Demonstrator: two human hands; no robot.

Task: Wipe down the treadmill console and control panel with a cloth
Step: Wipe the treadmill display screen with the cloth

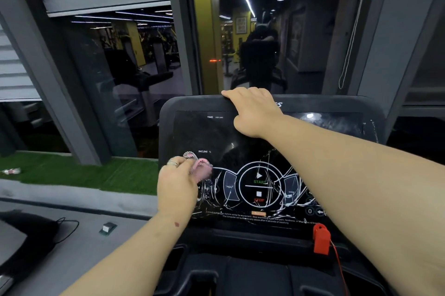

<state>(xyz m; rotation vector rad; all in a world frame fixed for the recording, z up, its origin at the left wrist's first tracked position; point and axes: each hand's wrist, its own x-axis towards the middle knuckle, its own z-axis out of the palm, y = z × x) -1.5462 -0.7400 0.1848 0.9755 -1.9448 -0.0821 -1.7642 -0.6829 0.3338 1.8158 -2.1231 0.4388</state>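
Two hands are at work on the treadmill console [269, 141]. Your left hand [177, 183] pinches a bunched pink cloth [201, 168] against the lower left of the glossy black panel, just under the INCLINE label and beside the ring of controls around the START and STOP buttons [258, 187]. Your right hand [252, 111] is curled over the console's top edge, fingers hooked behind the rim and thumb on the front face, bracing the unit.

Judging by the surface, you are partway through at best. White streaks and smears — cleaner, or perhaps cracks, I cannot tell which — spread across the control ring and out to the right toward the number keys, and a cloudy patch sits in the upper right corner of the display. The upper left area around the TIME label looks darker and cleaner. That leaves the centre controls, the right side, the strip of warning text and the frame below still to be wiped, as far as I can judge.

Further out, a red safety clip [320, 239] with its thin cord hangs at the console's lower right — mind it when you sweep that way. Beyond the console, dark window glass reflects gym equipment, and green turf [79, 173] runs along the sill to your left.
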